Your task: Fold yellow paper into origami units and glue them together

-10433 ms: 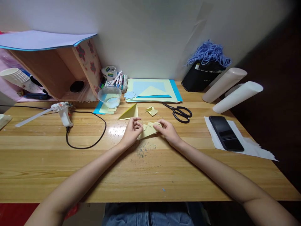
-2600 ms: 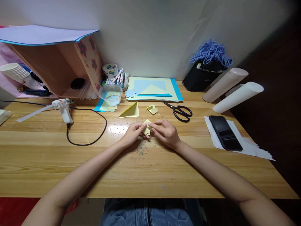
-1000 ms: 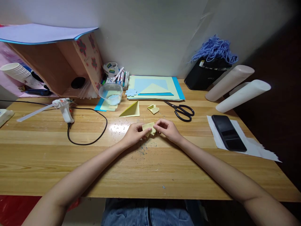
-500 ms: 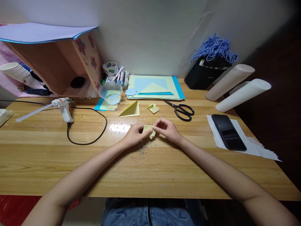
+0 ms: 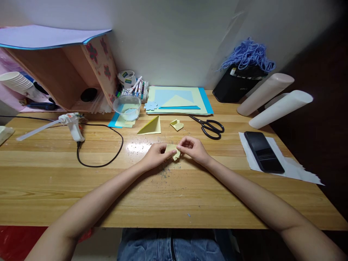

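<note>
Folded yellow paper (image 5: pixel 170 148) is held over the worktop (image 5: pixel 174 203), roughly midway between its left and right edges. Left hand (image 5: pixel 155 156) clasps it, thumb on top; right hand (image 5: pixel 195 149) pinches its right side between thumb and fingers. Toward the far edge sit a paper triangle (image 5: pixel 153 127) and a smaller folded piece (image 5: pixel 178 126). Scissors (image 5: pixel 203 124) lie beyond the right hand; a phone (image 5: pixel 262 149) rests on white sheet (image 5: pixel 297 171) near the right edge.

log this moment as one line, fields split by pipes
left hand: holding folded yellow paper | right hand: pinching its right edge | beyond hands: yellow paper triangle, small folded piece, black scissors
</note>
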